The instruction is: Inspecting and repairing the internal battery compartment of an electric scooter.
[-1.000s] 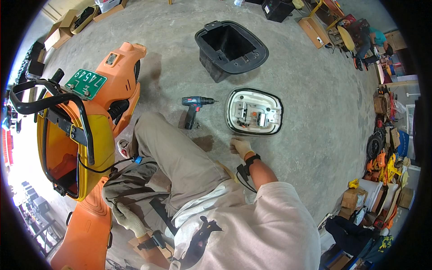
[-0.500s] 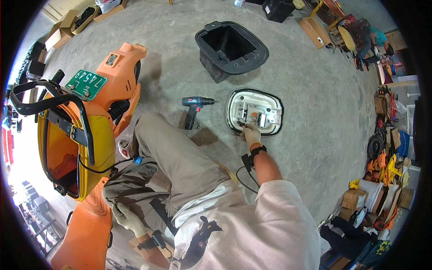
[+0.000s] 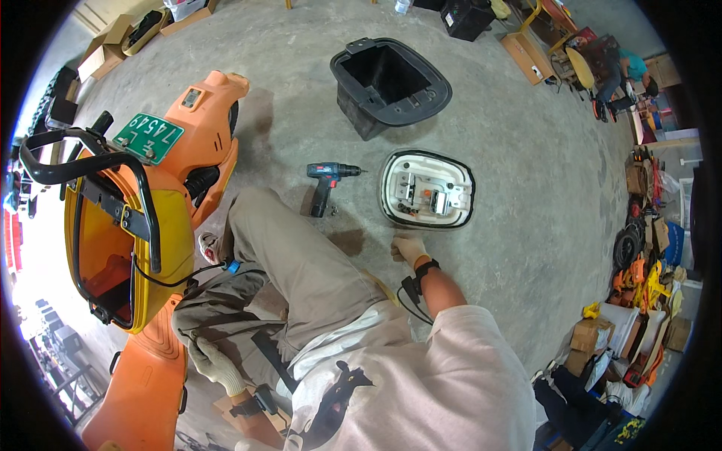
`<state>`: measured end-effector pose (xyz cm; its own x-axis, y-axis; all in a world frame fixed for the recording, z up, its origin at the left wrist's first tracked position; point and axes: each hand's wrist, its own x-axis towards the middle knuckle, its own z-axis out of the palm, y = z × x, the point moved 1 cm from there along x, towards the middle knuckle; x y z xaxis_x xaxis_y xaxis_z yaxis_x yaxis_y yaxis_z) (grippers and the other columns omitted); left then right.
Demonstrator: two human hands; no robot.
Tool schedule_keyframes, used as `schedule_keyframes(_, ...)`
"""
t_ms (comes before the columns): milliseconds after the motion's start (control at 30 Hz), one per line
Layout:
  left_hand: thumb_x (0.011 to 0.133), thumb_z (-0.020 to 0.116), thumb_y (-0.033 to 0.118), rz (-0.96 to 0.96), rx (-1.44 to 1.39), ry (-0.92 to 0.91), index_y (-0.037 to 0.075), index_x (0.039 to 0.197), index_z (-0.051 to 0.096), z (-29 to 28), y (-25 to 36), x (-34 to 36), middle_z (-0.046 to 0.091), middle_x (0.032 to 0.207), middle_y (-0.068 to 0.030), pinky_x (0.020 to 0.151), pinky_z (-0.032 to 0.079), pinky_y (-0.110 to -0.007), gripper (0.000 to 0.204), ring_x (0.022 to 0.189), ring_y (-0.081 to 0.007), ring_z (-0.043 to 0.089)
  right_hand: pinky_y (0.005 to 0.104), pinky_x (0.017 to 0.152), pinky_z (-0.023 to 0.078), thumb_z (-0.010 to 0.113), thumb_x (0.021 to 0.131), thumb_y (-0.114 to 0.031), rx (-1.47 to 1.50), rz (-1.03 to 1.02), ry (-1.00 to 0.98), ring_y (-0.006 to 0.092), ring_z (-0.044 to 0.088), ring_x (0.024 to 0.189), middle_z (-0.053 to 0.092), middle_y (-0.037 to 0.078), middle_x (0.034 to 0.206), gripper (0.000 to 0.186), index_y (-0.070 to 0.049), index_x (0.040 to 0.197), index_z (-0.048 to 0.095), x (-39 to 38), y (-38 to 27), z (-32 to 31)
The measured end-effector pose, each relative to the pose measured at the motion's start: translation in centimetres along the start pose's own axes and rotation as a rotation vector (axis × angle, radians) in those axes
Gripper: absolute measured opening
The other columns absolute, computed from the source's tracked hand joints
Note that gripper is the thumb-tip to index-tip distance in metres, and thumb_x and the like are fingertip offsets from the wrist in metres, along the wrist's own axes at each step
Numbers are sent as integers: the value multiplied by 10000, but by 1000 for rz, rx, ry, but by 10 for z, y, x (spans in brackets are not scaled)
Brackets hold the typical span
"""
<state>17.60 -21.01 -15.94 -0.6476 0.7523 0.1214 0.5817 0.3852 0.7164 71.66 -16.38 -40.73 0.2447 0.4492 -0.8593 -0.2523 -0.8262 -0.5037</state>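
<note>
My right hand (image 3: 407, 248), in a pale work glove, is held just below an upturned scooter seat (image 3: 389, 180) and apart from it. Its fingers are curled closed; whatever they hold, if anything, is hidden. White plastic with a black rim makes up the seat's underside, and metal fittings (image 3: 440, 201) sit in its middle. My left hand (image 3: 213, 366), gloved as well, lies flat on my lower leg with its fingers stretched out. Between my knee and the seat a blue-and-black cordless drill (image 3: 323, 180) lies on the floor, with small metal pieces (image 3: 335, 211) beside its battery end.
An orange scooter body (image 3: 197, 124) with a yellow opening and black grab rail (image 3: 56, 174) stands close on my left. Beyond the drill sits a black storage bucket (image 3: 361, 113). Boxes and parts (image 3: 594, 331) line the right side; another person (image 3: 628, 71) is at the far right.
My right hand has drawn back from the seat's near edge toward me, down and slightly left. My left hand stays on my leg.
</note>
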Motion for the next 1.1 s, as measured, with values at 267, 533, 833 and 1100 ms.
schedule_keyframes(267, 1069, 554, 185, -34, -53, 0, -67, 1303, 632, 0, 11, -3, 695, 1156, -119, 810, 515, -276, 353, 946, -166, 635, 376, 651, 591, 588, 905, -249, -375, -89, -4, 226, 730, 706, 744, 136, 862, 267, -31, 892, 741, 0, -15, 8)
schedule_keyframes(533, 1021, 566, 102, 26, 15, 54, -74, 1223, 668, -2, 28, -2, 733, 1152, -193, 954, 534, -353, 287, 1044, -255, 692, 533, 870, 538, 555, 896, -409, -1196, -813, -46, 408, 703, 951, 724, 247, 945, 405, -57, 838, 747, -60, -120, 71)
schedule_keyframes(833, 951, 647, 68, 31, -48, 159, -7, 1146, 703, -3, 11, -2, 752, 891, -156, 742, 568, -325, 216, 772, -212, 728, 467, 560, 505, 731, 868, -337, -1217, -1543, -336, 404, 631, 602, 620, 186, 642, 391, -52, 611, 655, -313, -307, 206)
schedule_keyframes(1100, 957, 643, 73, -66, -89, 165, -1, 1146, 702, 0, -7, -2, 749, 936, -178, 766, 568, -357, 212, 817, -288, 741, 361, 520, 500, 684, 889, -253, -1036, -2216, -1203, 154, 609, 554, 560, -7, 663, 170, -91, 934, 655, -470, -304, 262)
